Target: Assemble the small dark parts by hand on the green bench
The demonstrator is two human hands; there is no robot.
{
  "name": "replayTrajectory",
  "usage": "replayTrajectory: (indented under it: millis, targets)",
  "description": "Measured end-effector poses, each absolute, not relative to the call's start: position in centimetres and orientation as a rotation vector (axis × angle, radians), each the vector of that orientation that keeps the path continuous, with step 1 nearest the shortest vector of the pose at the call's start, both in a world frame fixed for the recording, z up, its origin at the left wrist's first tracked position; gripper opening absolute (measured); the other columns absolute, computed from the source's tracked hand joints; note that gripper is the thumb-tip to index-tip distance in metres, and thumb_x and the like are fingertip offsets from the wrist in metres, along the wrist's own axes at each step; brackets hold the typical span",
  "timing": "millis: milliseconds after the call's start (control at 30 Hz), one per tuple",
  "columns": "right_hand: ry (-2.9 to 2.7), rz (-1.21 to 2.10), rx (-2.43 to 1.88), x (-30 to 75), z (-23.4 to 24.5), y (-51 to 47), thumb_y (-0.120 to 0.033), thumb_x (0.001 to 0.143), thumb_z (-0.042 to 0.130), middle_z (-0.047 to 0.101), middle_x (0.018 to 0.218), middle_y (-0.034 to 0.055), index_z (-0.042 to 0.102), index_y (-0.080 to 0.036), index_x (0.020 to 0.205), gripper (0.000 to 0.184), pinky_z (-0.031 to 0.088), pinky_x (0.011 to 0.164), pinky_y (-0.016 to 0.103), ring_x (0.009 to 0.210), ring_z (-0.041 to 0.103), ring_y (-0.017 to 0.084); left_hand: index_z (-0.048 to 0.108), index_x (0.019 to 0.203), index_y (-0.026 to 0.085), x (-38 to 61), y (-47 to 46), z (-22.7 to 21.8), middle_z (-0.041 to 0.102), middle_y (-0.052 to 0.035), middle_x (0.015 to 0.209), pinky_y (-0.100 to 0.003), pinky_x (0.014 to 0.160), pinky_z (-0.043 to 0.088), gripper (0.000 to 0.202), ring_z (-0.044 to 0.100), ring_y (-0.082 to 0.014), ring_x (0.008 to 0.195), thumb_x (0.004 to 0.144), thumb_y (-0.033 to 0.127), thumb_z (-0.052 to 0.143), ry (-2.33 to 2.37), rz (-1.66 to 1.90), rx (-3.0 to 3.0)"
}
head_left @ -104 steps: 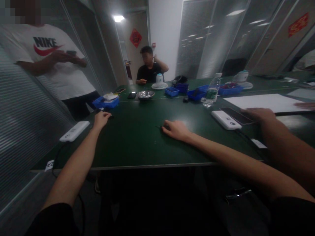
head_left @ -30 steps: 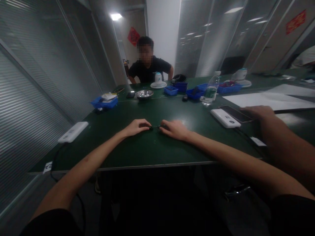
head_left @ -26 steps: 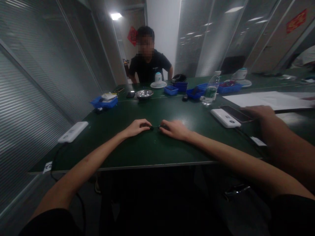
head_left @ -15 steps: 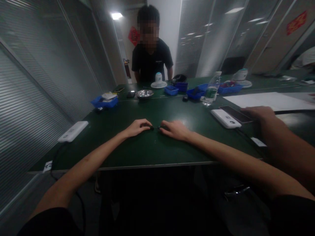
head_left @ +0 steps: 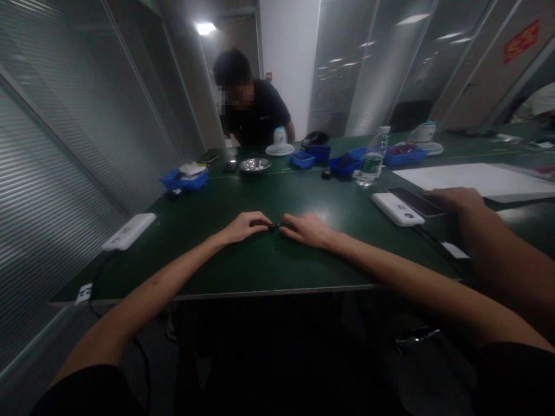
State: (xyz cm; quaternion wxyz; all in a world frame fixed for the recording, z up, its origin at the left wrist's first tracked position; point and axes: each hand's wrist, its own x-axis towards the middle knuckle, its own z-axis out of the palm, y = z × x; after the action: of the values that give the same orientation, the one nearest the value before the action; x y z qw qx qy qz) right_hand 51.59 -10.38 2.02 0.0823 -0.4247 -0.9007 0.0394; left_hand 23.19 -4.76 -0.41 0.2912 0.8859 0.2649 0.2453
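Observation:
My left hand [head_left: 245, 226] rests low over the green table [head_left: 243, 266], its thumb and fingers pinched on a small dark piece [head_left: 272, 227]. Facing it, my right hand [head_left: 309, 229] pinches something at the other side of that piece, mostly covered by the fingertips. Between the two hands the fingertips are almost together. What the dark piece is cannot be made out; it is small and blurred.
White power banks with cables lie at left [head_left: 129, 231] and right [head_left: 398, 209], the right one beside a dark phone [head_left: 415, 201]. Another person's hand [head_left: 459, 202] is there. Behind stand a water bottle [head_left: 372, 162], a metal bowl [head_left: 255, 166] and blue trays [head_left: 184, 178]. A person [head_left: 255, 110] leans opposite.
My left hand has shifted slightly right, narrowing the gap to my right hand. The person opposite has bent lower and to the left.

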Motion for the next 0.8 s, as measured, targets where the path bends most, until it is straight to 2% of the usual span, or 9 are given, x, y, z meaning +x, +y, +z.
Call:
replayTrajectory:
  millis: [200,367,533,633,700,800]
  targets:
    - [-2.641,0.069,-1.334,51.39,2.01,-10.63,-0.052,0.11,0.037,0.075,0.096,0.0079,0.057,-0.021,0.13,0.042,0.034,0.063,0.028,0.07,0.063,0.019,0.074,0.128,0.025,23.24,-4.59,-0.7,0.071,-0.0089,0.12,-0.039,0.098,0.048,0.031,0.062,-0.0243,0.112,0.099,0.035,0.067,0.667,0.672,2.434]
    - [-2.56,0.013,-1.514,51.41,1.84,-10.53,-0.053,0.109,0.038,0.075,0.097,0.009,0.058,-0.021,0.127,0.042,0.034,0.062,0.028,0.076,0.066,0.021,0.066,0.14,0.026,23.01,-4.51,-0.68,0.068,-0.0097,0.124,-0.04,0.097,0.05,0.045,0.062,-0.0249,0.112,0.097,0.037,0.069,0.741,0.652,2.422]
    - [-2.521,-0.015,-1.626,51.31,1.77,-10.41,-0.056,0.108,0.036,0.076,0.098,0.0098,0.06,-0.022,0.127,0.045,0.036,0.065,0.03,0.08,0.069,0.023,0.068,0.136,0.024,23.12,-4.69,-0.24,0.068,-0.0098,0.123,-0.041,0.099,0.049,0.037,0.062,-0.0239,0.109,0.102,0.035,0.063,0.698,0.626,2.446]
    - [-2.505,-0.01,-1.664,51.25,1.85,-10.46,-0.056,0.108,0.036,0.077,0.1,0.0106,0.06,-0.022,0.128,0.046,0.038,0.066,0.031,0.082,0.07,0.024,0.069,0.136,0.025,23.31,-4.87,-0.09,0.067,-0.0099,0.123,-0.042,0.102,0.048,0.035,0.061,-0.0244,0.114,0.103,0.035,0.06,0.678,0.635,2.467]
    - [-2.504,0.01,-1.671,51.25,1.92,-10.48,-0.056,0.108,0.037,0.077,0.101,0.0108,0.061,-0.022,0.128,0.047,0.039,0.066,0.03,0.084,0.07,0.024,0.071,0.13,0.025,23.4,-4.96,-0.08,0.067,-0.01,0.123,-0.042,0.103,0.048,0.031,0.061,-0.025,0.116,0.104,0.036,0.059,0.683,0.642,2.473]
    - [-2.514,0.028,-1.682,51.27,1.96,-10.43,-0.057,0.108,0.037,0.076,0.102,0.0106,0.06,-0.022,0.129,0.047,0.039,0.067,0.03,0.085,0.07,0.024,0.073,0.119,0.022,23.42,-4.98,-0.1,0.068,-0.0096,0.117,-0.039,0.093,0.051,0.027,0.063,-0.0242,0.107,0.102,0.04,0.061,0.726,0.645,2.444]
